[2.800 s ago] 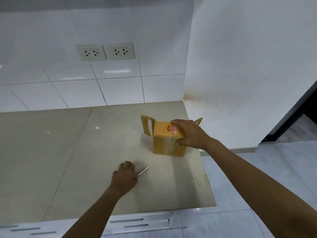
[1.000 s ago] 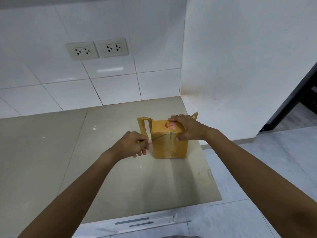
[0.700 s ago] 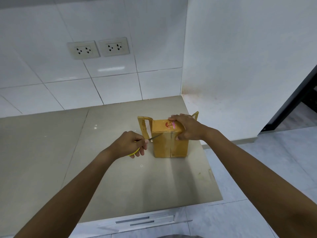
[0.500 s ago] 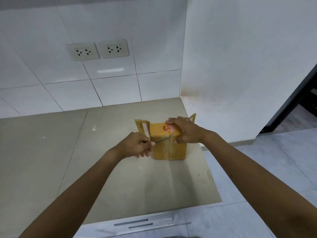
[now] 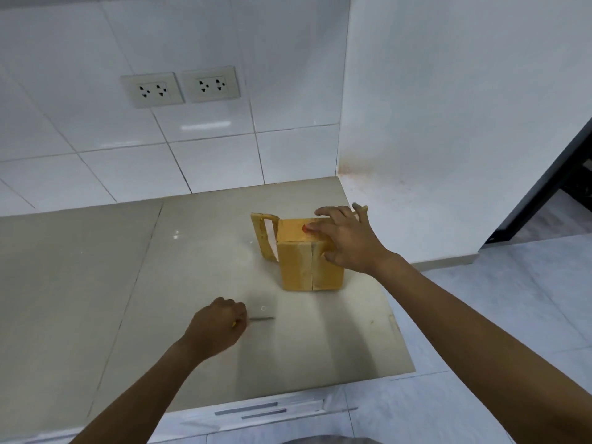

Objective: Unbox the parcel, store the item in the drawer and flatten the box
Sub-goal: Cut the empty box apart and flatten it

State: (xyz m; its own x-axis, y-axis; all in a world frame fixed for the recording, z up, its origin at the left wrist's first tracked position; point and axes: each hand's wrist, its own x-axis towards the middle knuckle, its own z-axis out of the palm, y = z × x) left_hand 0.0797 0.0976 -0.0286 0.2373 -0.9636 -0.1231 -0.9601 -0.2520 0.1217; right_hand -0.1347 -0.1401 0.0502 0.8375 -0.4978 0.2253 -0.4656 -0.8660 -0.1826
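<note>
A small brown cardboard box (image 5: 299, 267) stands on the beige counter (image 5: 96, 283), with a flap (image 5: 263, 238) sticking out on its left and a slit down the middle of its near face. My right hand (image 5: 344, 240) lies over the box's top right, fingers spread across the top and thumb on the near face. My left hand (image 5: 219, 326) is low on the counter in front of the box, fingers curled round a small knife (image 5: 261, 318) whose thin blade points right. What the box contains is hidden.
White drawer fronts (image 5: 256, 411) with slot handles run under the counter's front edge. Two wall sockets (image 5: 181, 87) sit on the white tiled wall behind. A white side wall (image 5: 448, 123) bounds the counter on the right, with tiled floor beyond.
My left hand has drawn the knife away from the box's near face and brought it down to the counter in front. My right hand stays on the box.
</note>
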